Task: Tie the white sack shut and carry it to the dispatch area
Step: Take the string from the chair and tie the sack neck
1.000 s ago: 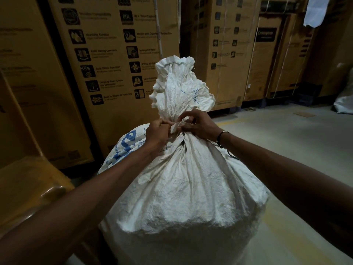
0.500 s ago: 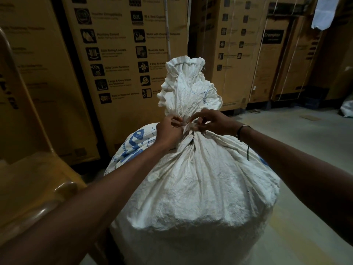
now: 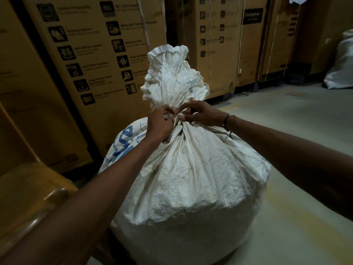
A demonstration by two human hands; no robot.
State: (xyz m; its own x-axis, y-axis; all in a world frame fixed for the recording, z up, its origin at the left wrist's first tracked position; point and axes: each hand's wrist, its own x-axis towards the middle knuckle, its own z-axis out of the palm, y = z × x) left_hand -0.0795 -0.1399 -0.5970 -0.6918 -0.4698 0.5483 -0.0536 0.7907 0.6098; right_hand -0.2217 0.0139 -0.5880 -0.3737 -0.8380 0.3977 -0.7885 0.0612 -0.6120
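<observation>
white sack [image 3: 187,184] upright on floor [image 3: 298,142], centre of view, full and bulging. my left hand [image 3: 159,124] and right hand [image 3: 200,113] meet at gathered neck, each pinching white tie strip [image 3: 174,117] wrapped round it. ruffled sack mouth stands above both hands. cardboard cartons [image 3: 107,60] stacked far behind, touching sack's left side.

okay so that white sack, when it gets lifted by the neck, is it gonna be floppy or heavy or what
The white sack bulges full and sits broad on the floor, so probably heavy and unlikely to tip. Its creased woven skin looks floppy; expect sagging below the neck where both hands pinch.
</observation>
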